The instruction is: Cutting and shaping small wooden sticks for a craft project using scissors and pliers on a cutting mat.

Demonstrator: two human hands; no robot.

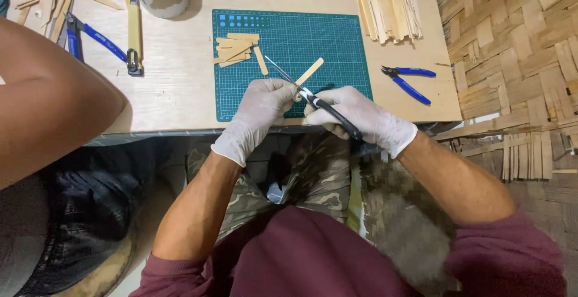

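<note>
Left hand (256,113): gloved, fingers pinched on the near end of a wooden stick (309,72), at the near edge of the green cutting mat (337,44).
Right hand (361,119): gloved, clenched around the black handle of a slim file (313,99).
Stick axis: runs from the left fingertips up and to the far right.
File axis: crosses the stick, tip pointing far left, handle near right.
Nearer hand: the left one, touching the stick.
Nearby: a pile of cut sticks (236,50) far left on the mat; blue pliers (409,80) to the right.
</note>
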